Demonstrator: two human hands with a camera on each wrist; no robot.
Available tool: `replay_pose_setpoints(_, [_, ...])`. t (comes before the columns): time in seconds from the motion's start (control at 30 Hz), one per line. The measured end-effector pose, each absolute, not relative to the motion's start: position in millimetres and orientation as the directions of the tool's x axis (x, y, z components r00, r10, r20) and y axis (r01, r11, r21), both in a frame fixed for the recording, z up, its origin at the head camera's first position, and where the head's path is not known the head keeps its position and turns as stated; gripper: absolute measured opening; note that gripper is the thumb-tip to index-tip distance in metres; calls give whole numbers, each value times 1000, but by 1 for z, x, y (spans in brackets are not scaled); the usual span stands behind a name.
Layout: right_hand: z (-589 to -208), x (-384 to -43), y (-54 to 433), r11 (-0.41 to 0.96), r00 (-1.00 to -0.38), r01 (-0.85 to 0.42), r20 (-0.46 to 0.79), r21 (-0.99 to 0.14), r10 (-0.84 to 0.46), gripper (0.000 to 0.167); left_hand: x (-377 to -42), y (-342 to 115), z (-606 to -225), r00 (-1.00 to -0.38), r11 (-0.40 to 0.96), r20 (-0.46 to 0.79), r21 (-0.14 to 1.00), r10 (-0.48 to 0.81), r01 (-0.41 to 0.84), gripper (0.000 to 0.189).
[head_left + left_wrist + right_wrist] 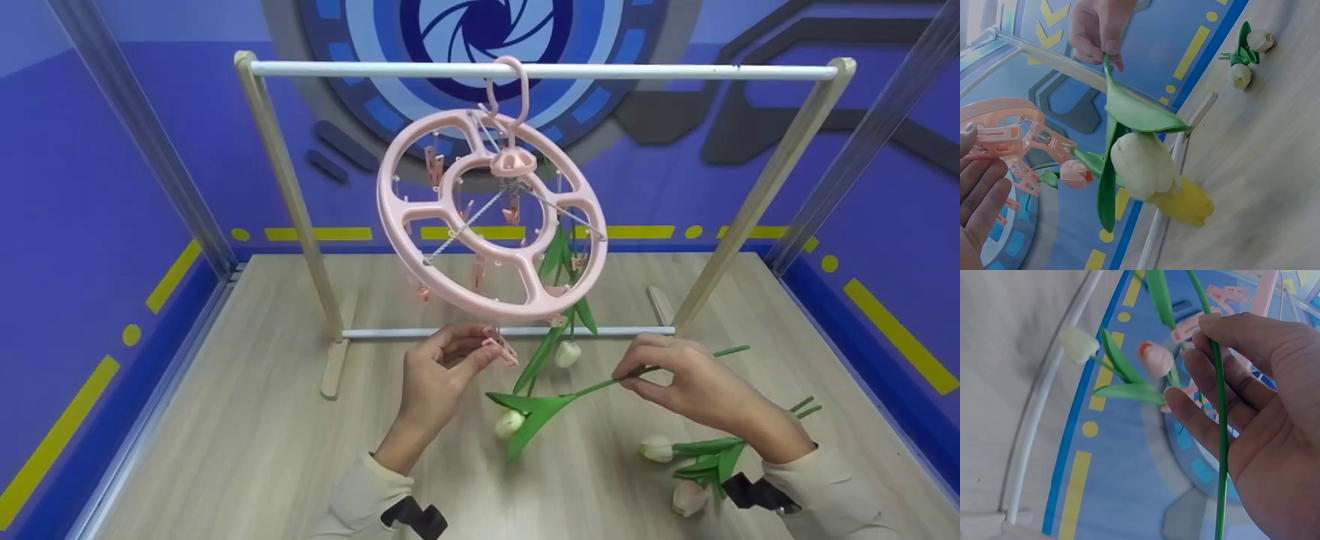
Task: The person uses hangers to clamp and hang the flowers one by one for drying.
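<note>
In the head view my left hand [439,375] pinches a pink clothespin [504,351] below the near rim of a round pink hanging dryer [480,298]. To its right, my right hand [686,379] holds an artificial white tulip [510,424] by its green stem, bloom and leaves pointing left. The left wrist view shows this bloom [1143,163] close up, apart from the clothespin [999,143], with a yellow bloom [1185,205] against it. Thumb and fingers pinch the stem [1220,394] in the right wrist view. Another white tulip [568,354] hangs head down under the dryer.
The dryer hangs by its hook [517,90] from a white bar [675,72] on a wooden-legged stand [285,180]. More tulips [690,496], one white and one pink, lie on the table by my right forearm. A pink tulip [1158,361] hangs from the dryer.
</note>
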State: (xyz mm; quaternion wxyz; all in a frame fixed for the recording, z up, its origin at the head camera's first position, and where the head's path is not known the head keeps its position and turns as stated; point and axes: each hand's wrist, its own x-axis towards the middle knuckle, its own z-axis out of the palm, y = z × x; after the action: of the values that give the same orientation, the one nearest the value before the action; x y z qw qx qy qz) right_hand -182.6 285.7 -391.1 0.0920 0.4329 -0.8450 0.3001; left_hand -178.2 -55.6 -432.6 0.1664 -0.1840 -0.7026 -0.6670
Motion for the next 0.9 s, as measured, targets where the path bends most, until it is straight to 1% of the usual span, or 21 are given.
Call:
replay_pose_setpoints(0.1, [-391,-186,277,405,-578,-808,444,-428,-685,35,-179,-53,-432,-874,33,484,874,42,485,23])
replay_pose_setpoints(0.17, [-390,-188,272,392,-570,-814,457,-429,-683,34,-178,-52,-431,-873,25,486,873,44,487,23])
replay_pose_setpoints(0.47, [-388,-196,248,418,-577,-815,507,-400,-640,31,-177,-49,-429,-872,48,488,871,51,490,23])
replay_pose_setpoints(0.7, [-386,-199,233,443,-603,-796,476,-412,-640,29,-178,-48,-429,-854,62,515,852,72,519,22])
replay_pose_setpoints(0.9, [-386,-202,225,430,-567,-823,499,-370,-656,27,-178,-47,-429,-850,41,520,850,84,525,21])
